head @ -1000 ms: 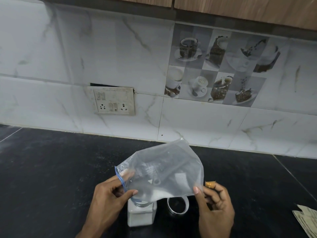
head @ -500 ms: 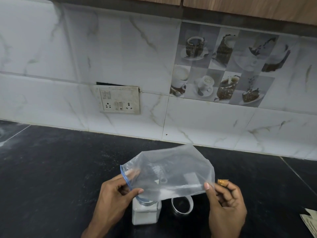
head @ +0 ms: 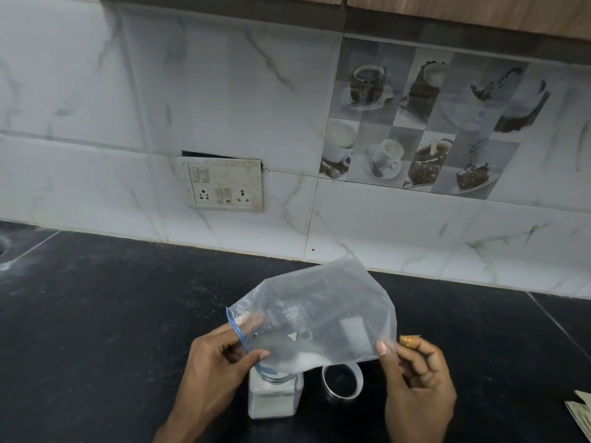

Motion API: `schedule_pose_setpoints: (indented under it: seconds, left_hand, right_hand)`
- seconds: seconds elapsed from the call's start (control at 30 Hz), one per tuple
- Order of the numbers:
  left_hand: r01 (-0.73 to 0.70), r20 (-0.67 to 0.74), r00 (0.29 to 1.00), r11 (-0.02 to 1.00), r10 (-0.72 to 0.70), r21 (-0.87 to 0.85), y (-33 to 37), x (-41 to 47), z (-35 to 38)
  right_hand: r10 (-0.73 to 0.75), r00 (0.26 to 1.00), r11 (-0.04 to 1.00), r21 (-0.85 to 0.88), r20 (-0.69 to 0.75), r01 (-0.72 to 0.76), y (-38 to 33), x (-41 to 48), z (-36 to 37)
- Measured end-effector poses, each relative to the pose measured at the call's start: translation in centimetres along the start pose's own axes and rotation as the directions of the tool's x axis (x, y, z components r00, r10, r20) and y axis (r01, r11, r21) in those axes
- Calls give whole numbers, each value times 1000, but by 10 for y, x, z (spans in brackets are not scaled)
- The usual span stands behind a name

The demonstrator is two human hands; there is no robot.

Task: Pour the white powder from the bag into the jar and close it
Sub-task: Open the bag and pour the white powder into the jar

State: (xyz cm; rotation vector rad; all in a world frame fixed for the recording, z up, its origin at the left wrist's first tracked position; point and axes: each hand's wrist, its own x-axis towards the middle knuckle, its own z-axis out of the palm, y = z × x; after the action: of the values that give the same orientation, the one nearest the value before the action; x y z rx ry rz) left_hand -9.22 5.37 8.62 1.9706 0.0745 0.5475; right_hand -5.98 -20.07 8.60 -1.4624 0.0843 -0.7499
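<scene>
Black desk (head: 128,314): jar (head: 273,402) upright, lid (head: 343,395) just right of it, papers (head: 580,417) at right edge.

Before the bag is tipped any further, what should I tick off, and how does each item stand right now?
1. Jar upright on the counter: ok.
2. Bag mouth over the jar's opening: ok, the blue zip edge sits at the neck.
3. Both hands hold the bag: ok, left hand pinches the mouth, right hand pinches the far lower edge.
4. Bag emptied: not ok, white powder lies in its low fold.
5. Lid off and within reach: ok, on the counter right of the jar.
6. Room left in the jar: cannot tell.
</scene>
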Motion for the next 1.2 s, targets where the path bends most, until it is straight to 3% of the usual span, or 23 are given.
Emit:
schedule_pose_setpoints:
  seconds: [0.83, 1.2]
  left_hand:
    - [23, -10, 1000, 999, -23, -32, -5, 2, 0]
    - [6, -57, 998, 995, -12, -97, -6, -6, -2]
  right_hand:
    - [-14, 1000, 1000, 13, -12, 15, -6, 2, 10]
    - [-63, 993, 997, 53, 99, 58, -31, 12, 26]
